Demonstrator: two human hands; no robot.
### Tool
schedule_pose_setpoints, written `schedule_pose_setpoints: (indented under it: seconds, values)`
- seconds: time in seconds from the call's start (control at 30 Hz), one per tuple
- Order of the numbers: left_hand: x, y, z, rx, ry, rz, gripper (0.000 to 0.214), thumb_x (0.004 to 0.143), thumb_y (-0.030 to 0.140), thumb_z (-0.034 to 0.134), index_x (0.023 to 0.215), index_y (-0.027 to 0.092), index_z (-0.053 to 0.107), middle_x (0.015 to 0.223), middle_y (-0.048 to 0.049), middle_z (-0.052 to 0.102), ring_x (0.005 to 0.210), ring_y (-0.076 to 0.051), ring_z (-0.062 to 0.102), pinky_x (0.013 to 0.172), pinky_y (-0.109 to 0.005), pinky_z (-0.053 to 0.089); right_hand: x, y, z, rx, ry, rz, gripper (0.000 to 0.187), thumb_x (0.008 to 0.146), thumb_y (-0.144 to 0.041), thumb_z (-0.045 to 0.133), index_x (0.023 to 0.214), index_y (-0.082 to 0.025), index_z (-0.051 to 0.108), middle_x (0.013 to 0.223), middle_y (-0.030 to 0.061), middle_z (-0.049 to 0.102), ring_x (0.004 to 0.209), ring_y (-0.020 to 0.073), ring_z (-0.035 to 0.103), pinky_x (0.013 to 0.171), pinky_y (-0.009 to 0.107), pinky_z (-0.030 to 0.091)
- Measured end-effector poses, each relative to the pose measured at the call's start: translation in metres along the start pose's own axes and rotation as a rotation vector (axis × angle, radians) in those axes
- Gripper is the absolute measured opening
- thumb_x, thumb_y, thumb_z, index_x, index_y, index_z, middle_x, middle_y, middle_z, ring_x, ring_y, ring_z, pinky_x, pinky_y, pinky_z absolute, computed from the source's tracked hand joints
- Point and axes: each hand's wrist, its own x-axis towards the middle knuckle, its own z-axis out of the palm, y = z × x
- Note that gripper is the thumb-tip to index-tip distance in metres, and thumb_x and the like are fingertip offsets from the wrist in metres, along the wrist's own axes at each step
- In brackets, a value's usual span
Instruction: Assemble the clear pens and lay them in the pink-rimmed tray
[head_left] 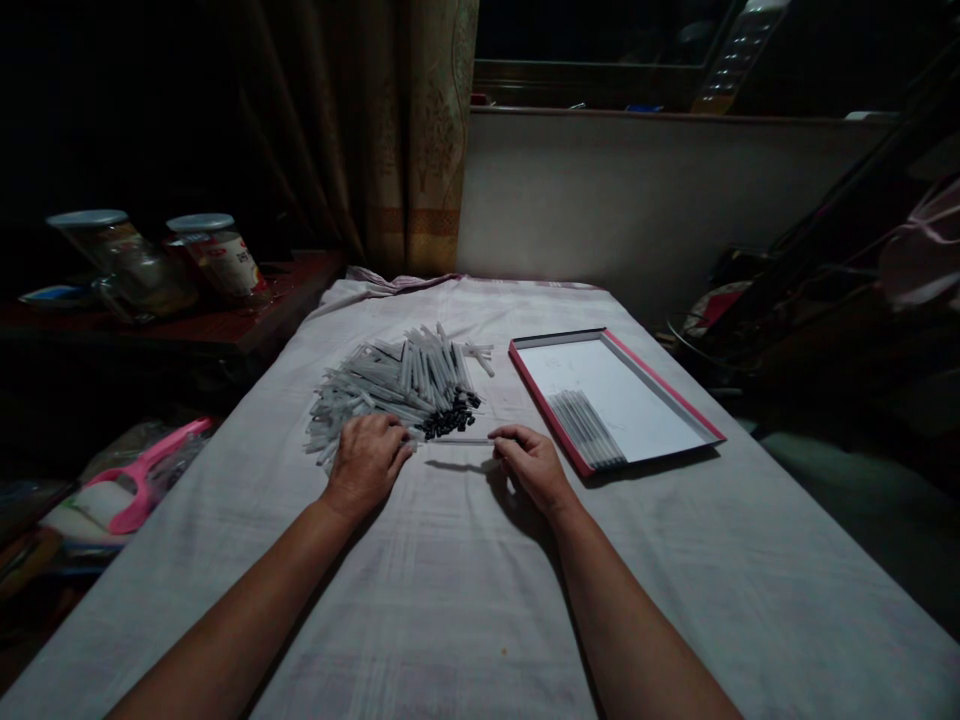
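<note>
A loose heap of translucent grey plastic tubes (375, 375) lies on the cloth-covered table, with small black pieces (454, 415) at its near right edge. My left hand (367, 455) rests at the heap's near side, fingers curled down and closed; what they grip is hidden. Between thumb and fingertips, my right hand (529, 460) pinches one end of a thin, refill-like stick (459, 441), which points left toward my left hand, just above the cloth. To the right is a shallow red-edged box lid (660, 385), white inside. A row of similar dark-tipped sticks (585, 428) lies side by side in its near left corner.
Left of the table, a dark red cabinet (285, 300) holds a lidded jar (225, 260) and a glass pitcher (131, 265). Below it are plastic bags and a pink-handled item (142, 480). A curtain (420, 130) and wall (570, 190) stand behind the table.
</note>
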Motion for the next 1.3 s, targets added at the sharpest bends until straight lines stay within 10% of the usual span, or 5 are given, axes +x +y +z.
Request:
schedule_pose_setpoints:
  seconds: [0.33,0.73,1.03,1.3]
  values:
    - [-0.033,0.018,-0.006,-0.543,0.042,-0.259,0.026,0.09,0.041,0.053,0.103,0.021,0.065,0.098,-0.0058,0.072,0.087,-0.02,0.068,0.08,-0.031,0.053,-0.008,-0.011,0.003,0.048,-0.049,0.038,0.021,0.059,-0.036,0.064,0.067,-0.017,0.067,0.047,-0.0047,0.052,0.041,0.0083,0.041,0.039,0.02,0.027]
    - [-0.03,0.022,-0.007,-0.608,0.009,-0.252,0.018,0.083,0.035,0.059,0.092,0.021,0.067,0.083,-0.0024,0.069,0.071,-0.016,0.062,0.07,-0.028,0.05,-0.007,-0.002,0.006,0.004,-0.099,0.029,0.02,0.062,-0.035,0.067,0.07,-0.016,0.069,0.048,-0.0053,0.051,0.041,0.0075,0.04,0.041,0.021,0.028]
    - [-0.026,0.019,-0.011,-0.677,-0.256,-0.325,0.015,0.075,0.035,0.066,0.079,0.021,0.069,0.075,-0.0003,0.068,0.071,-0.017,0.062,0.065,-0.027,0.046,-0.012,-0.001,-0.006,-0.232,-0.533,0.036,0.023,0.076,-0.03,0.068,0.088,-0.013,0.078,0.074,0.0054,0.074,0.066,0.0154,0.063,0.059,0.025,0.047]
    - [-0.026,0.017,-0.012,-0.713,-0.269,-0.362,0.015,0.073,0.034,0.064,0.077,0.021,0.069,0.074,-0.001,0.068,0.07,-0.018,0.062,0.064,-0.028,0.046,-0.013,0.0,0.003,-0.345,-0.498,-0.128,0.024,0.081,-0.028,0.061,0.089,-0.017,0.08,0.082,0.0048,0.077,0.076,0.0205,0.069,0.069,0.029,0.052]
